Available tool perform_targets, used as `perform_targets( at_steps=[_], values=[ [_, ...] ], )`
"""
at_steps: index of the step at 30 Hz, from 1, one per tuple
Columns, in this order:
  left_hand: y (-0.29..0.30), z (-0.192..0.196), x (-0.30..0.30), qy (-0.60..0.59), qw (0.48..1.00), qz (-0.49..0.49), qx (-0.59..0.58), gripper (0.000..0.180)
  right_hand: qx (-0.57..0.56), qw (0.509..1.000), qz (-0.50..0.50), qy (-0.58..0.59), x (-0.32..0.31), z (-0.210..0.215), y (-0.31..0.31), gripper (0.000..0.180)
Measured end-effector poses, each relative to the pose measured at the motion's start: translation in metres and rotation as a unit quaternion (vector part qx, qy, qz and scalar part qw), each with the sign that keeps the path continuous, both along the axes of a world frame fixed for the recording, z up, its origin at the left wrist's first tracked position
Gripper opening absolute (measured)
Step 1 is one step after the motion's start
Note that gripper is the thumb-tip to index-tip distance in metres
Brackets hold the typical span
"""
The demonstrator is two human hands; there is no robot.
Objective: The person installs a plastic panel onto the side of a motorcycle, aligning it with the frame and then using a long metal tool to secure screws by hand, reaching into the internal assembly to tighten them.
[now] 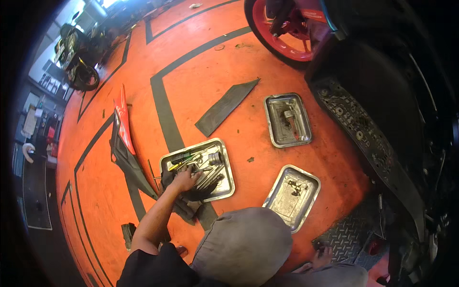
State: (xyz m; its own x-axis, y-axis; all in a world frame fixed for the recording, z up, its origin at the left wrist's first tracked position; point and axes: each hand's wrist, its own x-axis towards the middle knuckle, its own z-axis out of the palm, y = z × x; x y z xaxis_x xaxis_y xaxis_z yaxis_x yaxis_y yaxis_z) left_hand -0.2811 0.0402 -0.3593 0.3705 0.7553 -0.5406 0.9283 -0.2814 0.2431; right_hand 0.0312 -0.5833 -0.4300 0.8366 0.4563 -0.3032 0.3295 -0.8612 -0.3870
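Note:
My left hand [185, 181] reaches into a metal tray [231, 184] of hand tools, its fingers apart over sockets, wrenches and a yellow-handled screwdriver [176, 166]. No tool is visibly lifted in it. A dark cloth [184, 210] hangs at the tray's near left corner. My right hand [322, 258] is low at the right, beside a metal tread plate [345, 237], partly hidden by my leg; its fingers look loosely spread with nothing visible in them. Between the hands, a second metal tray [313, 191] holds several small dark screws or bolts [295, 187].
A third tray [268, 119] holds a brush [291, 124]. A motorcycle or scooter with a red wheel [282, 45] stands along the right. A red-and-black fairing panel [125, 143] and a dark flat panel [227, 107] lie on the orange floor. My grey-clad knee [244, 241] blocks the lower middle.

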Motion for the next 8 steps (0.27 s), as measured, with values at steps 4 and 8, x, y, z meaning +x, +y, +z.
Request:
perform_targets(
  at_steps=[4, 8],
  values=[
    [-0.002, 0.029, -0.017, -0.122, 0.991, -0.06, 0.013, 0.05, -0.033, 0.991, 0.059, -0.112, 0.007, -0.017, -0.016, 0.036],
    [0.029, 0.019, -0.085, -0.151, 0.871, 0.16, 0.439, 0.033, 0.001, 0.994, -0.042, 0.096, 0.012, -0.007, -0.013, 0.045]
  ],
)
